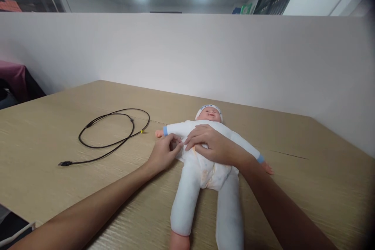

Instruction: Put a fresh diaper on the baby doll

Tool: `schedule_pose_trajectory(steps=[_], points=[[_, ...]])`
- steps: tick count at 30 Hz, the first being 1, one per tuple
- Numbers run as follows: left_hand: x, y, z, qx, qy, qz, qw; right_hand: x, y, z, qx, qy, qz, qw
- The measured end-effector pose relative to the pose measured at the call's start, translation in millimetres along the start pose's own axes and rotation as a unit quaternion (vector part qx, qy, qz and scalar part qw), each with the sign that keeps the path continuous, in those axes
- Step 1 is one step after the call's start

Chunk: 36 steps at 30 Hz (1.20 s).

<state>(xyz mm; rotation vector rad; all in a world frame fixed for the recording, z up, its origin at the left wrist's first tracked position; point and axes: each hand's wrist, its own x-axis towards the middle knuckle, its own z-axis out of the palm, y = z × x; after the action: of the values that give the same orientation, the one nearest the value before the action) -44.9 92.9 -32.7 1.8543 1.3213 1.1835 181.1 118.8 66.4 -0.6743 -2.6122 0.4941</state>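
Note:
A baby doll (202,175) in a white romper with blue cuffs and a white cap lies on its back on the wooden table (307,187), head towards the wall. My left hand (164,153) pinches the romper fabric at the doll's side, just under its arm. My right hand (209,144) rests on the doll's chest with its fingers curled onto the cloth, their tips meeting the left hand's fingers.
A black cable (117,133) lies looped on the table to the left of the doll, its plug end near the front left. A white partition wall (205,54) runs behind the table. A dark object with a white cord (11,232) sits at the bottom left corner.

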Motion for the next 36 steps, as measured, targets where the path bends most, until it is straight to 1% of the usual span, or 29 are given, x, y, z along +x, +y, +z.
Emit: schedule_pose_trajectory(steps=[3,6,9,11,13,15,17,20,22,24,26,29,33,36], points=[[-3.8,4.7,-10.6,0.146,-0.002,0.031,0.989,-1.4,4.8,4.4,-0.005,-0.02,0.023,1.0],[-8.3,9.0,-20.5,0.267,-0.043,0.013,0.963,-1.3,5.6,6.3,-0.013,-0.019,0.025,0.999],[-10.9,10.5,-26.3,0.333,-0.084,-0.003,0.939,0.6,3.9,6.2,-0.028,-0.025,0.031,0.999],[-10.6,10.2,-27.9,0.336,-0.097,-0.008,0.937,2.0,2.8,5.6,-0.038,-0.031,0.038,0.998],[-8.6,9.2,-28.8,0.297,-0.101,-0.028,0.949,3.0,2.0,4.9,-0.042,-0.033,0.041,0.998],[-5.5,7.5,-29.5,0.224,-0.101,-0.06,0.967,3.5,1.0,4.2,-0.041,-0.035,0.042,0.998],[-1.9,5.4,-30.1,0.155,-0.101,-0.085,0.979,3.7,-0.5,3.5,-0.039,-0.039,0.046,0.997],[2.1,4.2,-28.6,0.087,-0.108,-0.093,0.986,3.7,-2.8,2.6,-0.039,-0.044,0.05,0.997],[2.8,5.8,-25.1,-0.012,-0.097,-0.087,0.991,3.8,-3.4,2.2,-0.041,-0.046,0.051,0.997],[1.8,8.6,-19.7,-0.149,-0.074,-0.087,0.982,4.0,-3.3,1.9,-0.043,-0.051,0.052,0.996],[-0.2,11.3,-13.9,-0.242,-0.054,-0.095,0.964,4.2,-2.8,1.4,-0.044,-0.055,0.053,0.996],[-2.8,13.8,-7.3,-0.276,-0.04,-0.102,0.955,4.2,-1.8,1.4,-0.044,-0.061,0.053,0.996],[-3.7,15.6,-2.4,-0.32,-0.011,-0.087,0.943,4.4,0.9,4.0,-0.042,-0.062,0.055,0.996],[-3.8,14.9,1.0,-0.336,-0.019,-0.076,0.939,4.4,3.6,3.6,-0.01,-0.053,0.054,0.997]])
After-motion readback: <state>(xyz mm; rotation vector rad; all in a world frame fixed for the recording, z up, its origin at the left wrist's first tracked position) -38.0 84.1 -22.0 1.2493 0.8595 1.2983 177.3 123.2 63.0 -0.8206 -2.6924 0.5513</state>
